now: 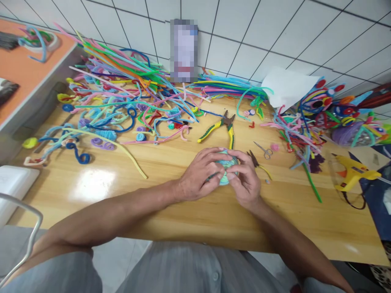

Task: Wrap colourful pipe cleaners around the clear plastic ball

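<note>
The left hand (pixel 198 175) and right hand (pixel 247 179) are holding a blue-green piece (pixel 224 179) between them above the worktop (pixel 171 219), their fingers (pixel 210 157) curling closely around it. Pliers (pixel 227 121) are lying just beyond; scissors (pixel 266 151) and a glue gun (pixel 350 173) are resting rightward.

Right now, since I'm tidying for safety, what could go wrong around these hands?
The right hand could catch on the smaller pliers or the small scissors, both lying close beside it. The blue-green piece, held between both hands, might lose its shape if the left hand or right presses too hard. The yellow glue gun lies near the table's right end; a snagged cord could drag it, and I can't tell whether it's hot.
</note>
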The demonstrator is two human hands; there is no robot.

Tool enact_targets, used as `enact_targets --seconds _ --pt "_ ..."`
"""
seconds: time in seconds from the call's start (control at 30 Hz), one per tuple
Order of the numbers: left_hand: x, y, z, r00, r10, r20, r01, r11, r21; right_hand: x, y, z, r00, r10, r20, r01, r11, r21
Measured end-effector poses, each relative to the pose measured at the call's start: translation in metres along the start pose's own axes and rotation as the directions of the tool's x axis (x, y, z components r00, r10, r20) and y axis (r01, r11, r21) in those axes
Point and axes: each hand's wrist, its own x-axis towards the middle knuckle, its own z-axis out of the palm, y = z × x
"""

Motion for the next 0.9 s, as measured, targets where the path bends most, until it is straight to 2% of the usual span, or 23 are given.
enact_targets --seconds 0.1,0.3,0.57,0.9 --pt "-0.0006 -0.0014 -0.0002 1.000 0.024 0.008 -0.024 0.999 0.022 -0.0003 -0.0009 -0.0001 1.000 -0.003 0.010 0.003 1.000 0.004" --pt "-0.0005 -0.0013 0.0006 1.000 0.002 -0.012 -0.002 1.000 0.012 0.0022 -0.0023 0.0011 1.000 0.005 0.000 -0.005 1.000 0.005" --pt "-0.0034 -0.0020 0.0006 1.000 -0.006 0.018 0.006 1.000 0.030 -0.0014 0.0016 0.0010 1.000 0.018 0.012 -0.018 1.000 0.020" --pt "-0.0016 -0.0024 0.0013 0.999 0.038 -0.002 -0.037 0.998 0.046 0.0029 0.0024 0.0001 0.995 -0.094 0.022 0.096 0.991 -0.090"
